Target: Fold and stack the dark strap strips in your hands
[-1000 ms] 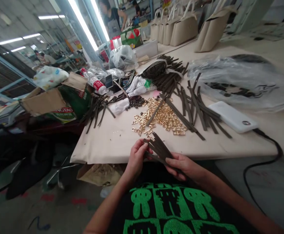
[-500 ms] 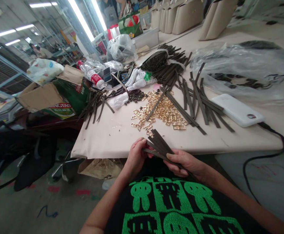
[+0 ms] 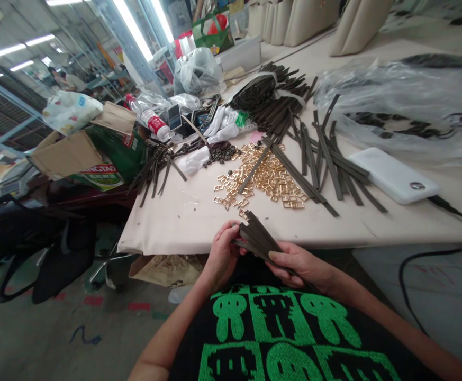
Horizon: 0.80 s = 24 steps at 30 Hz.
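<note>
A fanned bundle of dark grey-brown straps (image 3: 260, 233) is held in front of my body, at the table's near edge. My right hand (image 3: 300, 264) wraps round the lower part of the bundle, thumb on top. At the upper left, my left hand (image 3: 226, 246) pinches the end of one strap that splays from the rest; its fingertips are partly hidden. Just beyond the hands lies a pile of gold metal buckles (image 3: 274, 177), with a few straps across it. More loose straps (image 3: 334, 164) spread to the right of the pile.
A white power bank (image 3: 393, 174) with a black cable sits at the right. Behind are a tied strap bundle (image 3: 272, 98), clear plastic bags (image 3: 405, 100) and beige handbags (image 3: 310, 24). A bottle (image 3: 151, 121), a phone (image 3: 174, 117) and a cardboard box (image 3: 66, 156) stand left.
The view has shifted slightly. Both hands keep their hold on the straps, and the strap pinched by my left hand now lies closer to the bundle.
</note>
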### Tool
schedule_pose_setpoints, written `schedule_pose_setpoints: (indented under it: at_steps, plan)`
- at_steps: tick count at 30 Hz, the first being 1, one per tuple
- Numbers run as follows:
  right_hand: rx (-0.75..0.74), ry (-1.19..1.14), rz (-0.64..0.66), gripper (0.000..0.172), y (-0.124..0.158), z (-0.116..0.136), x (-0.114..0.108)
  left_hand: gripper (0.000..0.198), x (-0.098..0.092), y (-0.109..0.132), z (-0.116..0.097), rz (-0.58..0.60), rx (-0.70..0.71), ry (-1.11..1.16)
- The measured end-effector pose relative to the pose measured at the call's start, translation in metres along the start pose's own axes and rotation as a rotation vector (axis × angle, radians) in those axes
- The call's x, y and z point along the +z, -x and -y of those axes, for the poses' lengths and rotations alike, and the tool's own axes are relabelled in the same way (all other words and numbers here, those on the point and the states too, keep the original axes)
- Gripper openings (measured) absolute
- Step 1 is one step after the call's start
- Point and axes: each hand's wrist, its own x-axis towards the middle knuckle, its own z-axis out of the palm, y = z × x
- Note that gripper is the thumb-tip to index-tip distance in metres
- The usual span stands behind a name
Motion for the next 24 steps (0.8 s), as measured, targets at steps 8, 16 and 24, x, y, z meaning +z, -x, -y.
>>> schedule_pose_setpoints:
  at_steps: [8,16,24]
  plan:
    - [-0.002,0.201,-0.049,0.038,-0.0002,-0.0036,0.0000,0.034,-0.0031,0.0044,-0.0003,-0.033,0.044,-0.174]
    - [0.004,0.094,-0.015,0.032,-0.0006,-0.0060,-0.0017,0.032,-0.0063,0.0056,0.0019,-0.039,-0.004,-0.232]
    - [0.023,0.043,0.004,0.031,-0.0009,-0.0068,-0.0030,0.027,-0.0046,0.0079,0.0037,-0.018,0.014,-0.243]
